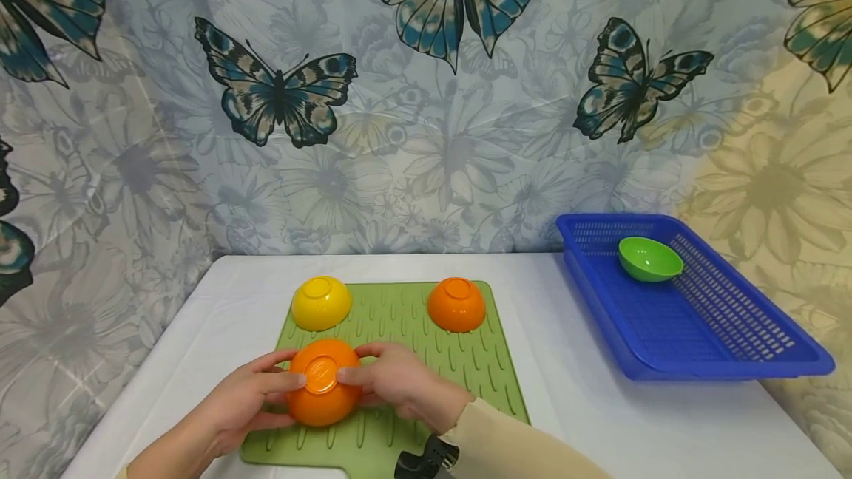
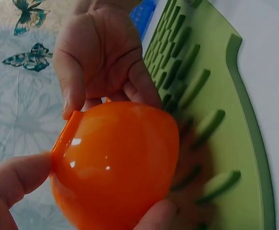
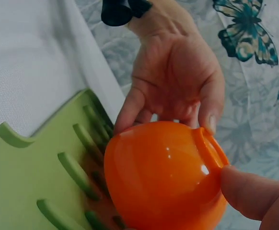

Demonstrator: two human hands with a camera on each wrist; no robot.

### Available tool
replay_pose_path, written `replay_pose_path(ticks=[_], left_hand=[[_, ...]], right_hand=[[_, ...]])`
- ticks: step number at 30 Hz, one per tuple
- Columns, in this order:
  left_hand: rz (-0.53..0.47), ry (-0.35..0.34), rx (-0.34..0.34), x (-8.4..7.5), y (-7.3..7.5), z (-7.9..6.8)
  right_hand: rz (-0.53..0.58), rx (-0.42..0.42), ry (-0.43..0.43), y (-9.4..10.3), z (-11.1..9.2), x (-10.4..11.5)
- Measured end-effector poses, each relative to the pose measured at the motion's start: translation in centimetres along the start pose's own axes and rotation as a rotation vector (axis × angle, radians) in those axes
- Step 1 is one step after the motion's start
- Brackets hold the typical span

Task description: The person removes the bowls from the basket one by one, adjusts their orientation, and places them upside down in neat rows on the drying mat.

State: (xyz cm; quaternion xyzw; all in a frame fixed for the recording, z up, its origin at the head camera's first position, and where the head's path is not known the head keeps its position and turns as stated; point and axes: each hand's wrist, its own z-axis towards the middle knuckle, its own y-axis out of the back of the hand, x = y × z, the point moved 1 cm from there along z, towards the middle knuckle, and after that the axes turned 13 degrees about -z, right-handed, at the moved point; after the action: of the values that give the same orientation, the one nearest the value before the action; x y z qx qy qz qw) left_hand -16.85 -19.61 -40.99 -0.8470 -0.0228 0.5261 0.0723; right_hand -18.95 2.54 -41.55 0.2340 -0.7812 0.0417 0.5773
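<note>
An orange bowl is held upside down by both hands just over the front left of a green ridged mat. My left hand grips its left side, thumb on the raised foot ring. From the right, my right hand grips the opposite side, its thumb also at the ring. Both wrist views show the bowl's glossy outer wall between the hands. Behind it on the mat, a yellow bowl lies upside down at the back left, and another orange bowl likewise at the back right.
A blue plastic basket with slotted walls stands on the right of the white table. Inside, near its back, sits a green bowl, open side up. A butterfly-patterned cloth hangs behind the table.
</note>
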Motion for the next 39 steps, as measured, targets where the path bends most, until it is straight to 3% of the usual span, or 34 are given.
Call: replay_pose_path(ticks=[9, 14, 24, 33, 39], left_hand=[[0.022, 0.038, 0.090, 0.1, 2.3, 0.1], [0.021, 0.050, 0.103, 0.1, 3.0, 0.4], [0.024, 0.082, 0.144, -0.1, 3.9, 0.9], [0.072, 0.089, 0.062, -0.2, 3.7, 0.9], [0.135, 0.081, 0.018, -0.4, 3.3, 0.8]], right_hand=[[-0.016, 0.003, -0.025, -1.7, 0.7, 0.1], [-0.056, -0.011, -0.048, -2.1, 1.2, 0.2], [-0.216, -0.027, -0.099, -2.2, 2.0, 0.8], [-0.245, 0.024, -0.099, -2.0, 2.3, 0.6], [-0.189, 0.058, -0.054, -1.6, 2.2, 0.2]])
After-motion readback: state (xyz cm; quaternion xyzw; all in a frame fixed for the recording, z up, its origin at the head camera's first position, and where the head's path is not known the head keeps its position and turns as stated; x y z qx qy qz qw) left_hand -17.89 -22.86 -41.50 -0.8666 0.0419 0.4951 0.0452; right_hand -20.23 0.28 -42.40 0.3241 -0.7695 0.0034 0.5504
